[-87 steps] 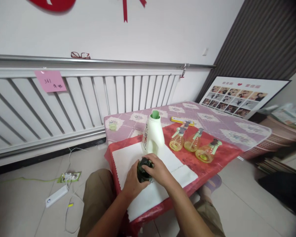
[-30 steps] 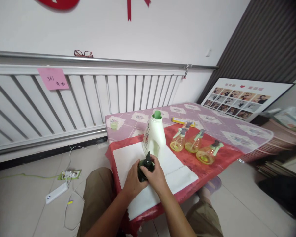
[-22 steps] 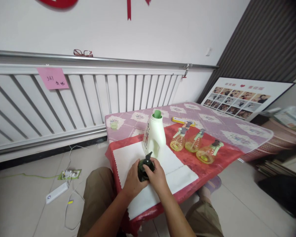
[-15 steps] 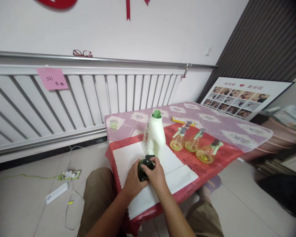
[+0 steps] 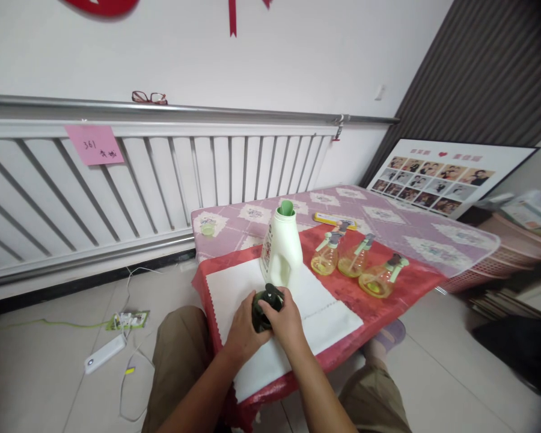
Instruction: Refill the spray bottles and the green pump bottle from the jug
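Note:
A dark green pump bottle [image 5: 260, 320] stands on the white cloth [image 5: 324, 322] near the table's front. Around its left side wraps my left hand [image 5: 243, 328]. My right hand [image 5: 285, 319] grips the dark pump head [image 5: 273, 293] at the top, with the thumb across it. Fingers of both hands hide much of the bottle. Just behind it, a pale green jug [image 5: 285, 246] with a handle stands open, its green spout showing. To the right, several clear spray bottles [image 5: 376, 282] with a little yellow liquid stand on the red cloth [image 5: 401, 300].
A yellow box [image 5: 335, 221] lies behind the spray bottles. At the table's left back sits a small translucent cup [image 5: 208, 227]. The radiator [image 5: 252, 168] runs behind the table. On the floor at left are a white power bank [image 5: 104, 353] and cables.
The pump head has turned: its spout pointed right before and now angles toward my right hand. Both hands keep their places on the bottle.

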Available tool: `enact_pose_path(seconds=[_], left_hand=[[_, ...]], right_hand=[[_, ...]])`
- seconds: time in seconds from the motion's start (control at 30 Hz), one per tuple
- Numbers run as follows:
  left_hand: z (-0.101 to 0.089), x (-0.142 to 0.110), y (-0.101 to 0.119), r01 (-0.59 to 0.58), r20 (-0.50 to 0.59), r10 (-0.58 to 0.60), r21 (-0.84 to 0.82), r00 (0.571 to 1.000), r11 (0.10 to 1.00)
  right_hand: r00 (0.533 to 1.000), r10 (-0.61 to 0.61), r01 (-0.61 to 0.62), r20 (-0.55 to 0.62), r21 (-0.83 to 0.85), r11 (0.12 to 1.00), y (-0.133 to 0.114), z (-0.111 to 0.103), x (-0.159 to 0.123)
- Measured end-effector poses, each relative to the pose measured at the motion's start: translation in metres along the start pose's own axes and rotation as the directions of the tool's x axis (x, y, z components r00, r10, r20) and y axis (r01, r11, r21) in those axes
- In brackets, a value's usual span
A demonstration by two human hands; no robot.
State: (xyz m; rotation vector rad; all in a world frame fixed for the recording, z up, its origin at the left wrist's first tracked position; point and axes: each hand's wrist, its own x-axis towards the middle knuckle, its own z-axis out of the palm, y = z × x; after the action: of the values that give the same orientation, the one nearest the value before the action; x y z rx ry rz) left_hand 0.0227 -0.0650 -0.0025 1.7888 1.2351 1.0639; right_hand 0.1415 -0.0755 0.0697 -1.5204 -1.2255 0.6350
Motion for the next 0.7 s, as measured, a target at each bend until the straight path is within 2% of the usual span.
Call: enact_pose_path(seconds=[0.33,0.53,0.7], left_hand=[[0.002,0.0,-0.003,-0.003,0.005,0.003,0.004,1.0,1.0],[0.003,0.0,-0.006,-0.003,0.007,0.003,-0.001,1.0,1.0],[0.004,0.0,-0.006,-0.014,0.005,0.014,-0.009,1.0,1.0]], right_hand=[[0.995,-0.072,0.07,0.068,0.025,0.997,0.004,-0.005,0.0],[1.0,-0.002,0.002,0.011,-0.004,1.0,-0.002,-0.001,0.001],[0.999,-0.046,0.046,0.017,0.015,0.999,-0.007,-0.006,0.0]])
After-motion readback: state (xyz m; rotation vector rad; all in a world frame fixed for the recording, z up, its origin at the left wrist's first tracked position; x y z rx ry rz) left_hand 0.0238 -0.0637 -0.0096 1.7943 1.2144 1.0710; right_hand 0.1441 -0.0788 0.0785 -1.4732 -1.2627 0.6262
